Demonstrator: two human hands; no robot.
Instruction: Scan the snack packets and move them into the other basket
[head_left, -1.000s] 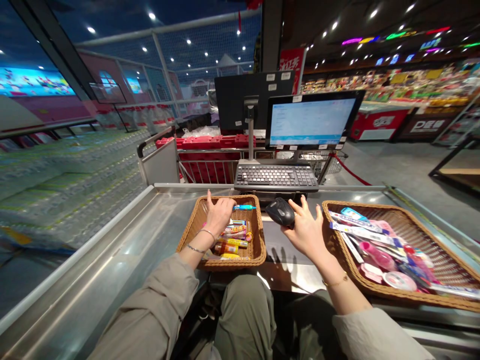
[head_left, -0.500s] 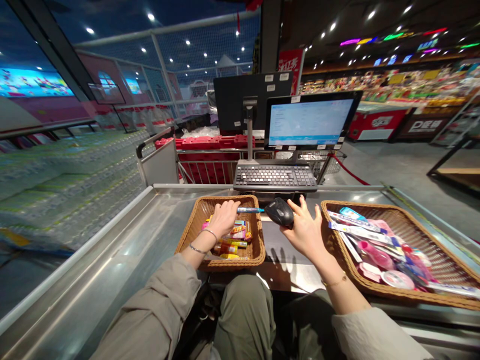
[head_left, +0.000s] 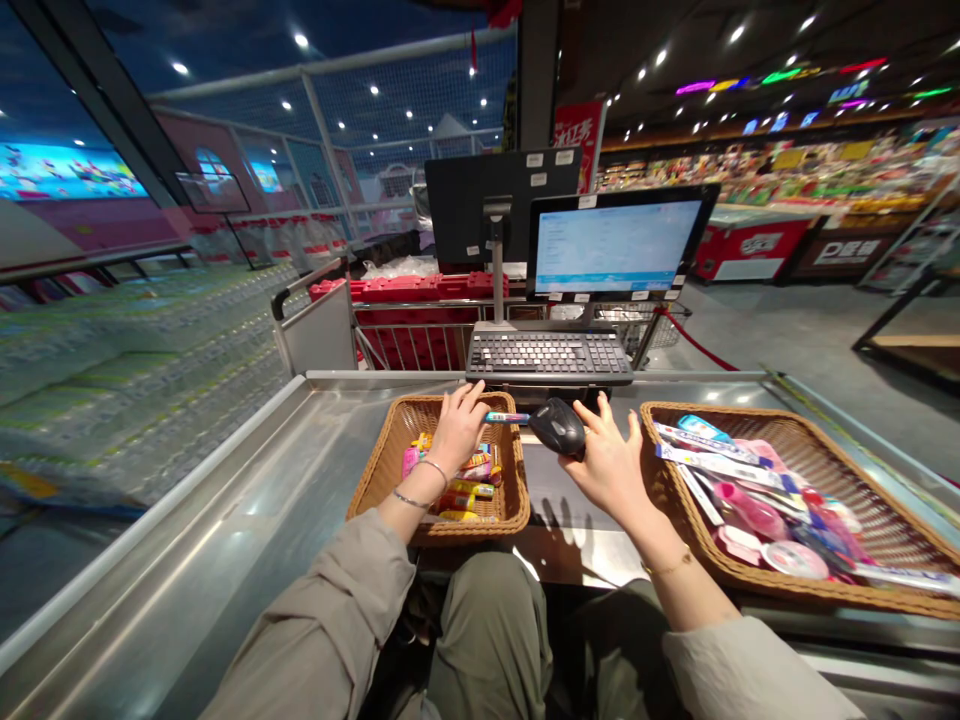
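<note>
This is a big shop, and this spot is where people pay. A shiny steel counter (head_left: 225, 560) has a screen (head_left: 619, 247) and a keyboard (head_left: 547, 353) on it. A wicker basket (head_left: 679, 500) holds small wrapped goods. Packs of bottled water (head_left: 142, 370) are piled up close by. Far away, long shelves (head_left: 780, 170) are full of things to buy, under bright colored lights (head_left: 780, 75).

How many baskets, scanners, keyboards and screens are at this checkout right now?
Wicker baskets: 2
Black handheld scanner: 1
Keyboard: 1
Monitors, one lit, one facing away: 2
Total: 6
</note>
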